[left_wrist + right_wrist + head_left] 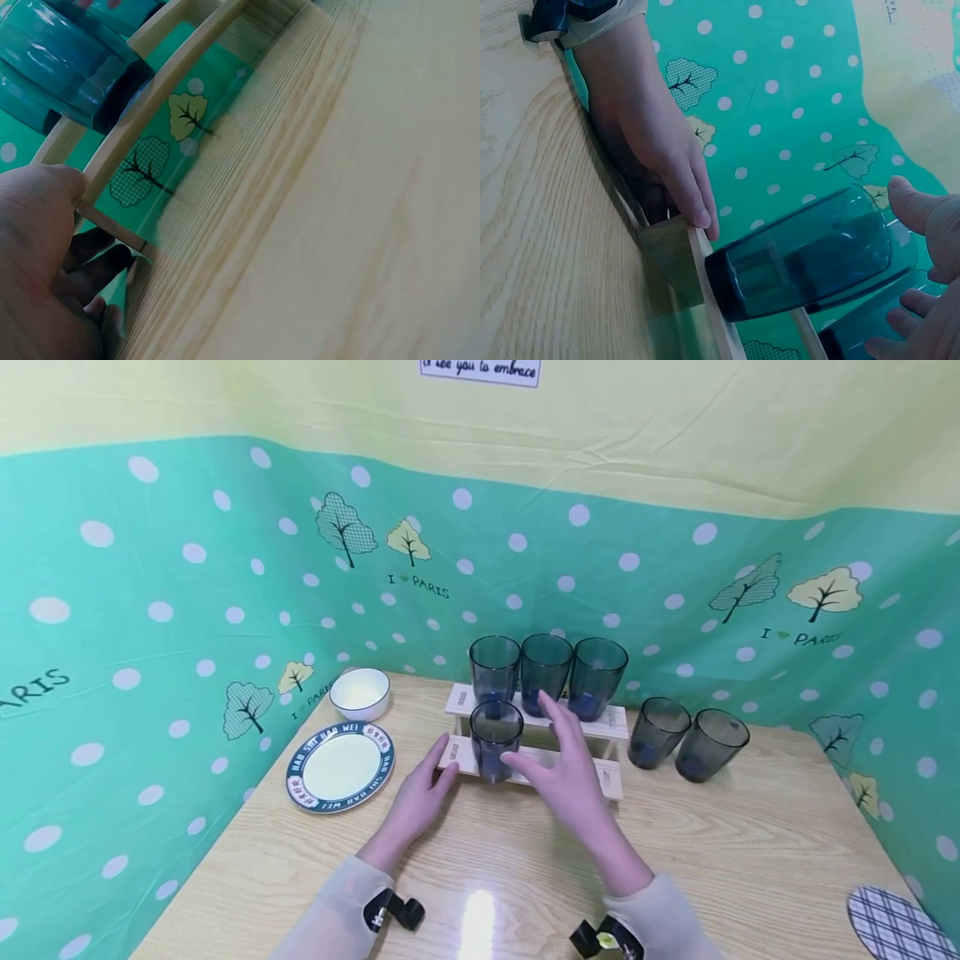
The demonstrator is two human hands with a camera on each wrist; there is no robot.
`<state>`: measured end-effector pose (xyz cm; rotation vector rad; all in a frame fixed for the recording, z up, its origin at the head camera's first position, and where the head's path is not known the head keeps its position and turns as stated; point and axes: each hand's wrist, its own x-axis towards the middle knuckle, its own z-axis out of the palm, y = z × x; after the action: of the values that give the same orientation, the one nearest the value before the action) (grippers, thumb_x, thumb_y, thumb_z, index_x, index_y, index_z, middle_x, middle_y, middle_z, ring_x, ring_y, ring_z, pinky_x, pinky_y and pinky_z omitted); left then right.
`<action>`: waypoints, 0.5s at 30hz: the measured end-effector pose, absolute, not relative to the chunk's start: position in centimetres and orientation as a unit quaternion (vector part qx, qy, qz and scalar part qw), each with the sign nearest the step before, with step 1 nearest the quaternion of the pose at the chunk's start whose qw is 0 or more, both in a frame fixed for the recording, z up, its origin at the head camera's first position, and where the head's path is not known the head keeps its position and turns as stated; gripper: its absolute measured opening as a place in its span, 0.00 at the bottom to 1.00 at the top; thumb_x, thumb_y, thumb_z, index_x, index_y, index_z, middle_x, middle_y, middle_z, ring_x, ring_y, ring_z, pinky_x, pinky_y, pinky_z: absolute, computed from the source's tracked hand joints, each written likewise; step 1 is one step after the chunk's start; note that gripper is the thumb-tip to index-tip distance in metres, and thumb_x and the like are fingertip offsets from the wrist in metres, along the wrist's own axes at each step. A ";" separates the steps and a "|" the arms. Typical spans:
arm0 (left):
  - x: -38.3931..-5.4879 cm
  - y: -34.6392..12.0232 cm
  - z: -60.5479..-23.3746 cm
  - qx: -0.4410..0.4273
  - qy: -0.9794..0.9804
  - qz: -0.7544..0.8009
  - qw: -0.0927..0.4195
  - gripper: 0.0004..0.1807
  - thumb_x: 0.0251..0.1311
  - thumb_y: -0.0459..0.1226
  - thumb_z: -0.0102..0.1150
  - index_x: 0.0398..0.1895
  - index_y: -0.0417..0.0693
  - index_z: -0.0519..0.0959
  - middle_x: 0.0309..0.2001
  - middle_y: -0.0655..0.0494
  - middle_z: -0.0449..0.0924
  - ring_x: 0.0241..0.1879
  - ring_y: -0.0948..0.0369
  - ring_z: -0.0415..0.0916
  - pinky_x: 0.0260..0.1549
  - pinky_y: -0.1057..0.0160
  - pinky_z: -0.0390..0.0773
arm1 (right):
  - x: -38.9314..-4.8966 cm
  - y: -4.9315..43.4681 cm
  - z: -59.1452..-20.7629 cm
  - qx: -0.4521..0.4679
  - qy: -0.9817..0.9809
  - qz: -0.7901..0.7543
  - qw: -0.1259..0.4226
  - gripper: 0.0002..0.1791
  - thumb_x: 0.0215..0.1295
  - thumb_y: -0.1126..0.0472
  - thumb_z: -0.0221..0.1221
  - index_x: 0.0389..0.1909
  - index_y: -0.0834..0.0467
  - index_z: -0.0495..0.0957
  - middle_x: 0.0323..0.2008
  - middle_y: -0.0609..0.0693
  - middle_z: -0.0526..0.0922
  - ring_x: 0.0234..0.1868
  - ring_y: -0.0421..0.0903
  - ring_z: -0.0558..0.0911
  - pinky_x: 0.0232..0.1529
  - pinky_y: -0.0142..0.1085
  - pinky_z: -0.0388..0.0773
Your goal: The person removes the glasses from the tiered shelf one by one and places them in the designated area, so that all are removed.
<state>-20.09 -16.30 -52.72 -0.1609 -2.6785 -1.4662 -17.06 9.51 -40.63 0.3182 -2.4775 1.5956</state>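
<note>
A two-step wooden rack [611,779] stands on the table. My left hand [417,795] grips the left end of its lower step; in the left wrist view the thumb lies on top and the fingers curl beneath. One dark tinted glass [495,756] stands upright on that step, toward the left. Beside it my right hand [572,777] is spread, thumb near the glass's right side and fingers raised. The right wrist view shows this hand [937,240] off the rim of the glass [802,259]. Three similar glasses [546,664] stand in a row on the upper step.
Two more tinted glasses [657,735] stand on the table right of the rack. At left lie a blue-rimmed plate [300,762] and, behind it, a white bowl [360,697]. A checked round mat [896,922] lies at front right. Patterned cloth [420,635] hangs behind the table.
</note>
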 end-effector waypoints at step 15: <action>-20.1 -16.3 -52.7 -0.051 -0.876 -0.479 0.037 0.36 0.87 0.53 0.51 0.91 0.56 0.58 0.84 0.45 0.63 0.83 0.44 0.61 0.82 0.42 0.61 | -18.0 7.7 -42.4 0.105 -0.833 0.539 0.063 0.62 0.61 0.46 0.82 0.90 0.41 0.55 0.86 0.50 0.59 0.83 0.59 0.65 0.80 0.66 0.64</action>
<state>-20.08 -16.28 -52.72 -0.1562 -2.6883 -1.4694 -18.01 7.66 -42.38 0.3178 -2.5184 1.6282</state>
